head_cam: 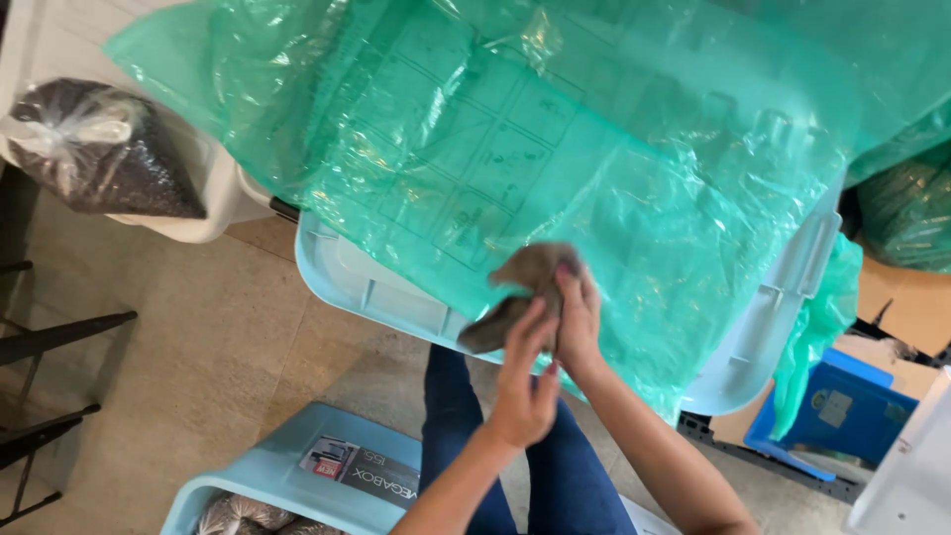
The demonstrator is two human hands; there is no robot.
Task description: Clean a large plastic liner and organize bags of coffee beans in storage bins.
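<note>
Both hands are pinching a small grey-brown cloth (520, 287): the left hand (522, 381) is gripping its lower end, the right hand (577, 315) its top, above a green plastic sheet (555, 129) covering a pale blue bin (347, 277).

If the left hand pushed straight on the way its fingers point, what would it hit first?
Probably the grey-brown cloth that the left hand already touches, then the green plastic sheet behind; depth is unclear.
</note>
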